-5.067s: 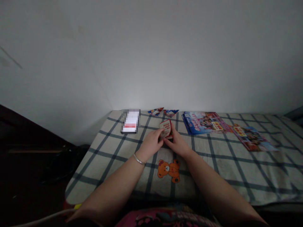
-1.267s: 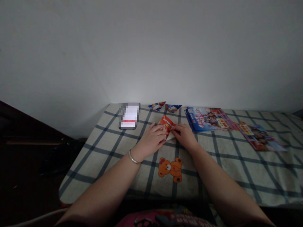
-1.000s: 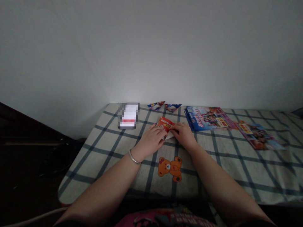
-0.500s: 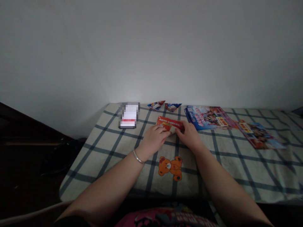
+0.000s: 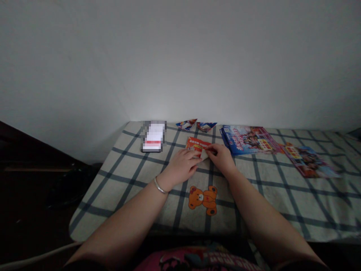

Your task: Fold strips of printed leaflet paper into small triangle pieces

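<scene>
A red printed sheet of paper (image 5: 195, 143), partly folded, lies on the checked tablecloth in front of me. My left hand (image 5: 181, 166), with a silver bangle at its wrist, holds the sheet down along its near left side, fingers close together. From the right, my right hand (image 5: 223, 159) pinches a pale folded corner between thumb and fingers. The fingertips hide much of the sheet's near and right edges. Just beyond it, two small folded paper pieces, one left (image 5: 186, 124) and one right (image 5: 207, 127), rest near the wall.
A phone (image 5: 153, 136) with a lit, blurred screen lies at the back left. To the right is a stack of glossy leaflets (image 5: 245, 140), with another leaflet (image 5: 311, 161) beyond. An orange bear print (image 5: 203, 200) marks the tablecloth (image 5: 135, 199). The white wall (image 5: 180, 67) borders the table's far side.
The right side of the red sheet has been folded in, so less of it shows. My right hand has shifted slightly left, pinching the corner closer to my left fingers.
</scene>
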A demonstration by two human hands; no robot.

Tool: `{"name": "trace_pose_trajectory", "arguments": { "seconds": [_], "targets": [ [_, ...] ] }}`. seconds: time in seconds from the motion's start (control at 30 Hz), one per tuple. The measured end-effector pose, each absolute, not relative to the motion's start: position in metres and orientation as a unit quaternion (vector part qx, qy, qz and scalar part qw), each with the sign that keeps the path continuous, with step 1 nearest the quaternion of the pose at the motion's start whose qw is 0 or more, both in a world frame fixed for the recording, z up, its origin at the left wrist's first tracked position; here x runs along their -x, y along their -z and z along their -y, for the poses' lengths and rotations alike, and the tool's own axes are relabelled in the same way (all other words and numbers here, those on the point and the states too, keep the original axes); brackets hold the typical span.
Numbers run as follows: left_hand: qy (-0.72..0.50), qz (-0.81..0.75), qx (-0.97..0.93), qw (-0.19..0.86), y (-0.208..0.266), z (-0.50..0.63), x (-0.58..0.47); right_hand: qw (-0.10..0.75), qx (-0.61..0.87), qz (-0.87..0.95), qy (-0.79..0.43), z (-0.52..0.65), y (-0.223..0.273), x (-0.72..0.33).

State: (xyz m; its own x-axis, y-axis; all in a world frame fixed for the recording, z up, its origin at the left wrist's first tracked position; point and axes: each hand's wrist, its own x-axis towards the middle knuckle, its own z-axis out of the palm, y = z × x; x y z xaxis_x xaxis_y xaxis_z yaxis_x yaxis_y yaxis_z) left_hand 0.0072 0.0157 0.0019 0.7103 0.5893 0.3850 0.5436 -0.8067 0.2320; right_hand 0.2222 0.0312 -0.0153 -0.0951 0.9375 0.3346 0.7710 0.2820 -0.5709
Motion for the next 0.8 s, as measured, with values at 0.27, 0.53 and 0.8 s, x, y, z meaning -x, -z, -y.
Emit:
{"name": "trace_pose_trajectory", "arguments": {
  "seconds": [0.27,0.53,0.8],
  "targets": [
    [-0.224,-0.297,-0.924,0.084,-0.0026,-0.0172,-0.0054,0.309,0.572,0.755,-0.082,-0.0295,0.0118,-0.2176],
    [-0.225,-0.32,-0.916,0.091,-0.0037,-0.0158,-0.008,0.327,0.552,0.76,-0.103,-0.0314,0.0135,-0.2167],
    [-0.212,-0.315,-0.921,0.084,-0.0032,-0.0173,-0.0064,0.319,0.56,0.758,-0.095,-0.0336,0.015,-0.2156]
  ]
}}
